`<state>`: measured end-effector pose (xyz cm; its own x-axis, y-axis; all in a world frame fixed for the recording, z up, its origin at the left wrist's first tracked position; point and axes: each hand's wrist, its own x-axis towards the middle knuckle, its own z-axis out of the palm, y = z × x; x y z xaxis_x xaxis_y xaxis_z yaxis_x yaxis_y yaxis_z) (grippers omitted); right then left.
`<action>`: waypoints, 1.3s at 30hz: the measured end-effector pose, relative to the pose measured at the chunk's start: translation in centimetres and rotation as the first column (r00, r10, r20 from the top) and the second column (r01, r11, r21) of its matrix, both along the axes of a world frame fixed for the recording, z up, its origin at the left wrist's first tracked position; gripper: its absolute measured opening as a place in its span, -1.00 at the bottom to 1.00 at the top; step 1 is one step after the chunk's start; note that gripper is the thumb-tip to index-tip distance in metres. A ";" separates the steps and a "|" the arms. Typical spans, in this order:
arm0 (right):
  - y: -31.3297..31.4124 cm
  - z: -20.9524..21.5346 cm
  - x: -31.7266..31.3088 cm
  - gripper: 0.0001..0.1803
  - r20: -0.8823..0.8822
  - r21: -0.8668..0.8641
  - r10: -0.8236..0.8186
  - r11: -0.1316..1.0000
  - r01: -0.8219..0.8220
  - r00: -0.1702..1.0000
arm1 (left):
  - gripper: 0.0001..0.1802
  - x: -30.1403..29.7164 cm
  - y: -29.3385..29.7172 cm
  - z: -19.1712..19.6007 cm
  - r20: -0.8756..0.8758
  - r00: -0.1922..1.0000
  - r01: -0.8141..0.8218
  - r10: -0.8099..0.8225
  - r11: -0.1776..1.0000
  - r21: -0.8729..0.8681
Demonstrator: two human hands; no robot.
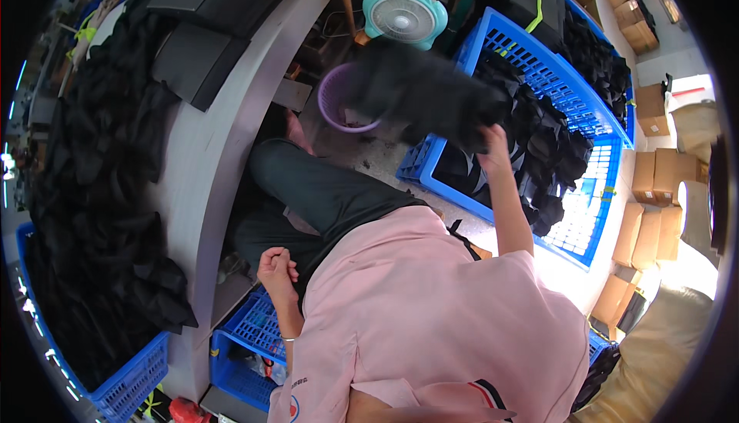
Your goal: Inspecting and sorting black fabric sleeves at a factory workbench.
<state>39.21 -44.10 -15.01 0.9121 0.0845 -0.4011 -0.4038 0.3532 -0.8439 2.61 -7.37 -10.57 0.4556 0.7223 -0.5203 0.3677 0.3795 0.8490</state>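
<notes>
My right hand point(495, 150) grips one end of a black cloth piece point(431, 92), which is smeared by motion and stretches away to the left. It hangs over the near left side of a blue plastic crate point(531, 50) that holds a heap of black cloth pieces point(550, 153). My left hand point(279, 270) is curled into a loose fist beside my thigh, with nothing visible in it. Left of that hand stands the edge of a pale table point(206, 184).
A pile of black cloth point(100, 184) covers the table at left, with dark folded panels point(202, 61) farther back. Ahead on the floor are a purple basket point(332, 103) and a teal fan point(405, 15). Another blue crate point(239, 361) sits below my left arm; cardboard boxes point(654, 177) line the right.
</notes>
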 end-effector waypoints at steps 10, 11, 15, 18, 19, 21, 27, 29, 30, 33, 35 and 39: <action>-15.2 -7.3 7.4 -0.46 -0.257 -0.155 -0.610 0.792 0.591 0.750 | -0.80 0.5 -0.6 -2.8 0.036 0.999 0.033 -0.027 0.983 -0.181; -12.7 -6.6 7.3 -0.47 -0.268 -0.391 -0.720 0.688 0.611 0.640 | -0.79 0.9 -0.6 -2.7 0.048 0.995 0.090 -0.083 0.978 -0.188; 4.1 -3.2 5.9 -0.67 0.153 -0.493 -0.108 0.853 0.171 0.982 | -0.78 0.5 -0.2 -3.6 0.097 0.995 0.056 -0.033 0.969 -0.240; 21.9 6.3 0.8 -0.76 0.389 -0.571 0.463 0.800 -0.186 0.797 | -0.82 0.2 0.1 -3.5 0.119 0.992 -0.009 0.046 0.955 -0.295; 25.7 7.2 -0.2 -0.80 0.403 -0.607 0.585 0.746 -0.273 0.704 | -0.82 0.4 0.3 -3.6 0.129 0.989 -0.025 0.065 0.956 -0.293; 34.1 9.4 -2.9 -0.83 0.640 -0.603 0.674 0.738 -0.302 0.369 | -0.82 0.4 0.8 -4.1 0.134 0.990 -0.008 0.054 0.947 -0.320; 52.9 12.7 -6.6 -0.53 0.746 -0.656 0.654 0.754 -0.028 0.126 | -0.79 0.1 2.2 -3.6 0.123 0.989 -0.046 0.077 0.969 -0.241; 56.8 13.2 -5.7 -0.54 0.734 -0.658 0.679 0.723 0.211 -0.035 | -0.78 0.1 2.7 -2.9 0.129 0.987 -0.062 0.093 0.972 -0.226; 58.3 13.3 -5.1 -0.54 0.684 -0.586 0.710 0.672 0.452 -0.169 | -0.78 0.1 3.0 -2.6 0.132 0.985 -0.077 0.109 0.971 -0.226; 61.7 10.0 -2.7 -0.54 0.549 -0.692 0.784 0.620 0.370 -0.289 | -0.79 0.0 3.5 -2.1 0.150 0.982 -0.084 0.117 0.973 -0.214; 61.4 10.7 -3.8 -0.60 0.563 -0.764 0.784 0.614 0.199 -0.260 | -0.79 0.1 3.7 -2.0 0.186 0.974 -0.089 0.130 0.973 -0.214; 56.7 13.0 -6.4 -0.72 0.695 -0.645 0.707 0.695 -0.319 0.135 | -0.78 1.0 4.4 -0.4 0.245 0.957 -0.112 0.157 0.976 -0.189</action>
